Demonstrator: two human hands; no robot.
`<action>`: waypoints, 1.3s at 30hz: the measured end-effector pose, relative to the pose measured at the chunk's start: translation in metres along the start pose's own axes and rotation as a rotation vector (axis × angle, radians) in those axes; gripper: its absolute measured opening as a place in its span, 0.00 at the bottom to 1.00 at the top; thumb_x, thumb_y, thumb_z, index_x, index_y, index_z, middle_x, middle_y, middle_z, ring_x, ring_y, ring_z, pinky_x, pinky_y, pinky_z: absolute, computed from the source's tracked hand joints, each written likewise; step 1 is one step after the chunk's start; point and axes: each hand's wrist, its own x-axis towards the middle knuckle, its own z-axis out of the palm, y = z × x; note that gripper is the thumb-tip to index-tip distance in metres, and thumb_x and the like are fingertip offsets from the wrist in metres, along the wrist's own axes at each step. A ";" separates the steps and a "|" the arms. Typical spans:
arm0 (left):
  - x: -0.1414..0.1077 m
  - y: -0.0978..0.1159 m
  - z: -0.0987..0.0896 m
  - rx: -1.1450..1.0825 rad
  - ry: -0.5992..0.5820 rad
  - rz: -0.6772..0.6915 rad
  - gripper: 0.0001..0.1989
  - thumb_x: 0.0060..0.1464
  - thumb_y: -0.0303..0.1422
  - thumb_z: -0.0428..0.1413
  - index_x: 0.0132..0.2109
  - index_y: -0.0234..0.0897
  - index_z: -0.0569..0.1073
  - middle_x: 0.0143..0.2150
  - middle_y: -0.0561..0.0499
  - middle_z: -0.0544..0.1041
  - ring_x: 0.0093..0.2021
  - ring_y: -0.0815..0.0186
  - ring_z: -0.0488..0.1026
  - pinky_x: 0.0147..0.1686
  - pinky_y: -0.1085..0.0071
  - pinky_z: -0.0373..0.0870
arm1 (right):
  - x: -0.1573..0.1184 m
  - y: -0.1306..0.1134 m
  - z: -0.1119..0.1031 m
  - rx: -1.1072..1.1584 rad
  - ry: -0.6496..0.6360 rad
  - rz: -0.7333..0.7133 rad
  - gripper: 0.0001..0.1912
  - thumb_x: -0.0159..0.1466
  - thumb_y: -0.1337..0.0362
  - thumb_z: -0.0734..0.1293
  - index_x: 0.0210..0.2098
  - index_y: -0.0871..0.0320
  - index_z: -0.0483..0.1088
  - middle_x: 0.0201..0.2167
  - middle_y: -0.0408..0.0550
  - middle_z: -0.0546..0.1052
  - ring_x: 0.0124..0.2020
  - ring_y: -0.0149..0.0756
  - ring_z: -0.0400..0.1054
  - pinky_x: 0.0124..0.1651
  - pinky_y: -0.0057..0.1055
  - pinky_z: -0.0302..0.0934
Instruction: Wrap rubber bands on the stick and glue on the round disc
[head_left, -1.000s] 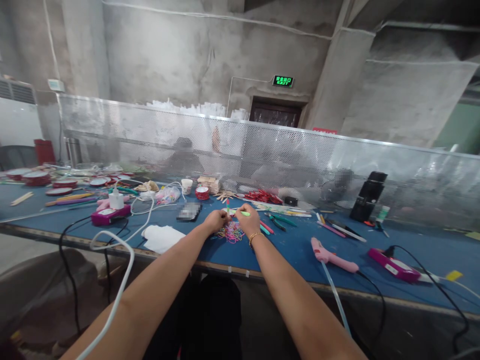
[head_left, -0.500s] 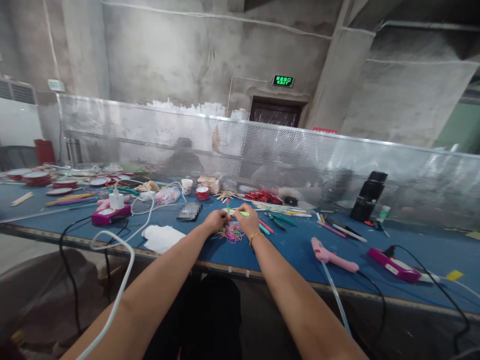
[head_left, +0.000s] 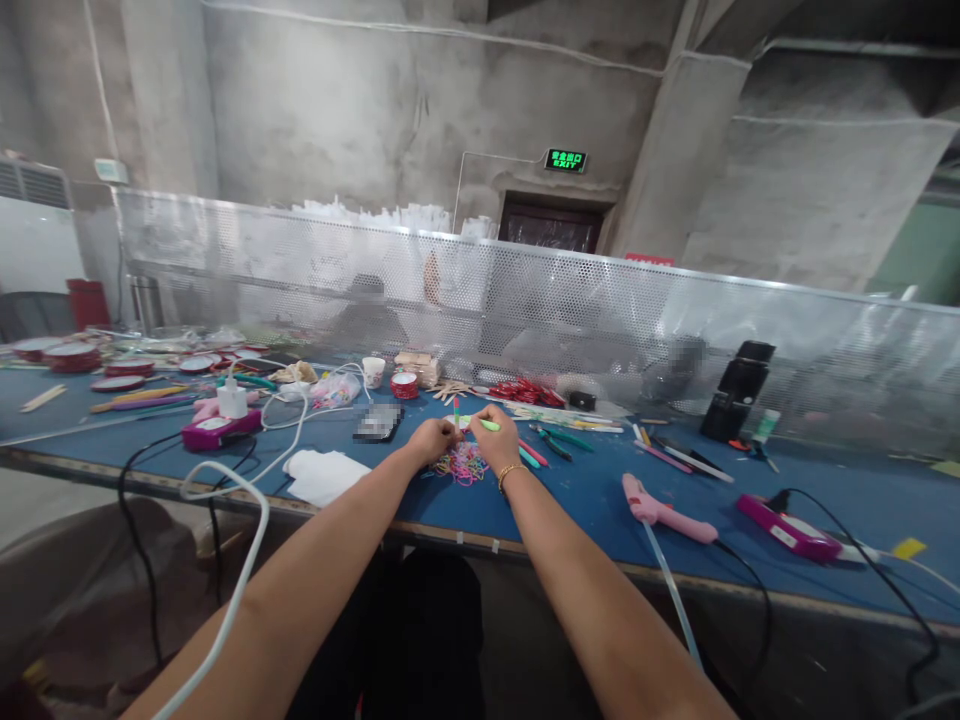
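Note:
Over the middle of the blue table, my left hand [head_left: 433, 441] is closed, its fingertips pinching a thin upright stick [head_left: 457, 406] with red and green bands of colour. My right hand [head_left: 496, 440], with a gold bracelet at the wrist, grips a light-green marker pen [head_left: 490, 425]; its front end points at the stick, and whether it touches cannot be made out. Beneath both hands lies a pile of coloured rubber bands [head_left: 463, 465], partly covered by the fingers. Just right of my right hand rest a red marker [head_left: 534, 452] and a teal marker [head_left: 528, 458].
A pixelated phone-like object [head_left: 379, 423] and a white cloth [head_left: 326, 477] lie left of my hands. Green-handled pliers [head_left: 559, 437], a pink glue gun [head_left: 667, 512] and a purple power strip [head_left: 787, 530] lie rightward. A white cable [head_left: 251, 560] hangs over the front edge.
My right hand and the green marker have shifted slightly, and less of the marker shows between the hands. My left hand stays in place with the stick.

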 end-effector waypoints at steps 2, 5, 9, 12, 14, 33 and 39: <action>0.000 0.000 0.000 -0.005 -0.009 -0.006 0.17 0.43 0.44 0.59 0.22 0.33 0.71 0.16 0.57 0.63 0.20 0.74 0.55 0.22 0.74 0.50 | 0.000 0.000 0.000 0.013 0.000 -0.004 0.07 0.54 0.60 0.61 0.23 0.54 0.65 0.23 0.40 0.72 0.28 0.35 0.64 0.34 0.29 0.56; 0.000 0.000 0.000 -0.024 -0.010 0.003 0.18 0.42 0.45 0.59 0.21 0.33 0.70 0.16 0.57 0.62 0.20 0.74 0.54 0.22 0.74 0.50 | 0.000 -0.002 -0.001 0.028 -0.031 -0.014 0.07 0.54 0.60 0.61 0.23 0.54 0.65 0.22 0.40 0.72 0.28 0.35 0.65 0.34 0.28 0.57; -0.001 0.003 -0.001 -0.004 -0.010 0.013 0.19 0.42 0.46 0.59 0.20 0.33 0.69 0.15 0.58 0.59 0.20 0.74 0.52 0.22 0.74 0.48 | 0.000 -0.001 -0.001 0.003 -0.004 -0.008 0.07 0.54 0.59 0.61 0.23 0.54 0.65 0.23 0.41 0.72 0.27 0.35 0.64 0.34 0.29 0.56; -0.002 0.004 -0.002 0.003 -0.008 0.002 0.18 0.42 0.46 0.59 0.21 0.33 0.69 0.15 0.58 0.59 0.20 0.74 0.52 0.22 0.74 0.48 | 0.001 0.001 -0.001 0.018 0.015 -0.011 0.07 0.54 0.59 0.60 0.24 0.55 0.66 0.24 0.41 0.73 0.28 0.35 0.64 0.33 0.28 0.56; -0.002 0.004 -0.001 -0.003 -0.017 -0.010 0.18 0.43 0.45 0.59 0.21 0.34 0.69 0.16 0.58 0.59 0.20 0.74 0.53 0.22 0.74 0.48 | 0.001 0.001 0.000 0.028 -0.006 -0.022 0.07 0.54 0.60 0.61 0.23 0.55 0.66 0.23 0.41 0.73 0.28 0.35 0.64 0.34 0.28 0.56; 0.000 0.000 -0.001 0.017 0.003 -0.001 0.21 0.41 0.49 0.60 0.22 0.33 0.71 0.16 0.58 0.60 0.20 0.74 0.53 0.22 0.74 0.48 | 0.001 -0.002 -0.001 0.083 0.052 0.018 0.06 0.52 0.60 0.63 0.24 0.55 0.67 0.23 0.42 0.73 0.26 0.34 0.65 0.33 0.29 0.59; -0.002 0.001 -0.001 0.004 -0.025 0.015 0.19 0.43 0.46 0.59 0.24 0.33 0.72 0.17 0.58 0.62 0.21 0.73 0.55 0.23 0.74 0.50 | 0.005 0.002 0.000 0.209 0.056 -0.016 0.07 0.53 0.58 0.65 0.25 0.56 0.70 0.24 0.43 0.74 0.27 0.35 0.67 0.33 0.29 0.60</action>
